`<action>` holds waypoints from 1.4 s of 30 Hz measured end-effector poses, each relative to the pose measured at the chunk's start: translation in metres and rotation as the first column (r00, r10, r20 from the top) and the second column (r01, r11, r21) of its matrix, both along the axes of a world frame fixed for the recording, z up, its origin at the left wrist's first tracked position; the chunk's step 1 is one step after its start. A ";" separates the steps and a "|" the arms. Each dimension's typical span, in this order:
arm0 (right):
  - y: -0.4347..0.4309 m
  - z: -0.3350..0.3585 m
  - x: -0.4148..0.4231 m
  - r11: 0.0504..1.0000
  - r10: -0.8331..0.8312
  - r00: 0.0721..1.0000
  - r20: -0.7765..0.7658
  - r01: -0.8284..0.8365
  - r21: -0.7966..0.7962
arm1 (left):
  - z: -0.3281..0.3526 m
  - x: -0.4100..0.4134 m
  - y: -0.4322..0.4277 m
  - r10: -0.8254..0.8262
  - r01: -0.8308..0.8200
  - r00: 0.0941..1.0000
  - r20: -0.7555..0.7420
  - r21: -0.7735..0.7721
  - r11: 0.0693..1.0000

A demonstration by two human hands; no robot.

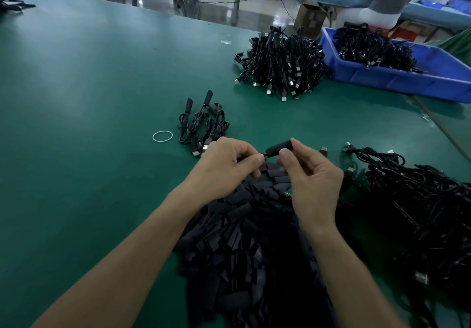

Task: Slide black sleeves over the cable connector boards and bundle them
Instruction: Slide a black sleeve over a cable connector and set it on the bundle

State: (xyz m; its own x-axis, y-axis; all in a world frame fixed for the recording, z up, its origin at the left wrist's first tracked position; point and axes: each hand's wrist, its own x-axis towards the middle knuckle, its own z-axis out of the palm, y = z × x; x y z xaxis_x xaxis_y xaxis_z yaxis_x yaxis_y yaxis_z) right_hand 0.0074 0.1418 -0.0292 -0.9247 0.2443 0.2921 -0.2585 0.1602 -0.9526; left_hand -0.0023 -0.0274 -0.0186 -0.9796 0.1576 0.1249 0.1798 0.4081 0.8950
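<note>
Two hands meet above the near sleeve pile (242, 225): left hand (226, 167) fingers (257, 161) pinch the cable end (265, 152), right hand (311, 175) fingers pinch the black sleeve (279, 148) clear of the tabletop (89, 98), opposed so we can draw it over the connector board.

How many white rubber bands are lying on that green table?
1: the rubber band lies flat, left of the small cable group, beyond the left hand. More may be hidden.
</note>
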 end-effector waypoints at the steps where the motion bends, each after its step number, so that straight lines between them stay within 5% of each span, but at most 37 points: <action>1: -0.002 -0.001 0.000 1.000 0.005 1.000 0.003 -0.005 -0.008 | 0.000 0.000 0.000 0.004 -0.004 1.000 -0.001 0.000 1.000; 13: -0.014 0.003 0.004 0.999 0.044 0.999 -0.003 -0.044 -0.025 | -0.005 0.000 0.004 -0.021 0.021 0.999 -0.036 -0.008 1.000; 18: -0.015 0.018 0.001 0.992 0.093 0.994 -0.066 -0.086 0.092 | -0.007 -0.001 0.007 -0.011 0.016 0.996 -0.090 0.055 0.998; 21: -0.010 0.025 -0.001 0.995 0.090 0.996 -0.019 -0.091 -0.047 | -0.005 -0.001 0.005 -0.042 0.048 0.994 -0.100 0.063 0.997; 27: 0.010 0.032 -0.009 0.917 0.120 0.989 0.081 -0.080 -0.392 | -0.004 -0.003 -0.009 -0.100 0.077 0.991 -0.084 -0.245 0.966; 29: 0.024 0.032 -0.011 0.968 0.143 0.981 0.129 -0.111 -0.226 | -0.004 -0.007 -0.013 -0.014 -0.015 0.991 -0.134 -0.215 0.976; 31: 0.041 0.032 -0.011 0.979 0.136 0.971 0.198 -0.162 0.125 | -0.005 -0.014 -0.015 0.124 -0.153 0.976 -0.177 -0.157 0.976; 35: 0.068 0.035 -0.004 0.629 0.223 0.894 0.388 -0.437 0.644 | -0.007 -0.036 -0.027 0.400 -0.428 0.888 -0.226 -0.089 0.899; 38: 0.072 0.030 0.000 0.354 0.204 0.833 0.514 -0.553 0.754 | -0.007 -0.058 -0.039 0.500 -0.538 0.831 -0.243 -0.127 0.833; 42: 0.072 0.025 0.000 0.327 0.206 0.873 0.442 -0.487 0.810 | -0.007 -0.082 -0.052 0.531 -0.568 0.822 -0.205 -0.237 0.788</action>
